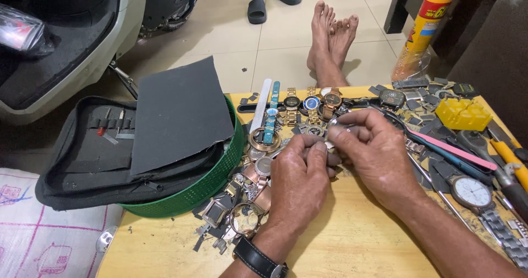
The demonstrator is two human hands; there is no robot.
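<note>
Both hands meet over the middle of a low wooden table (352, 239) strewn with watches and watch parts. The left hand (300, 179), a black-strapped wristwatch (258, 259) on its wrist, has its fingers (319, 146) curled closed around a small metal watch part (331, 144), which is mostly hidden between the two hands, so its exact shape cannot be told. The right hand (379, 157) comes in from the other side, its thumb and forefinger pinched on the same part at the upper end, just above the left thumb. The part sits above the table, near the far row of watches (311, 103) laid side by side with gold, blue and brown faces. Left of the hands lies a heap of rose-gold watch cases (253, 201) and loose links. Beyond that stands a green mesh basket (217, 182) carrying an open black tool pouch (82, 157) with a dark sheet (179, 113) on top. To the right lie a pink-handled tool (451, 151), a white-dialled watch (470, 191) on a steel bracelet, and a yellow plastic block (463, 113). Bare feet (331, 33) rest on the tiled floor beyond the table.
</note>
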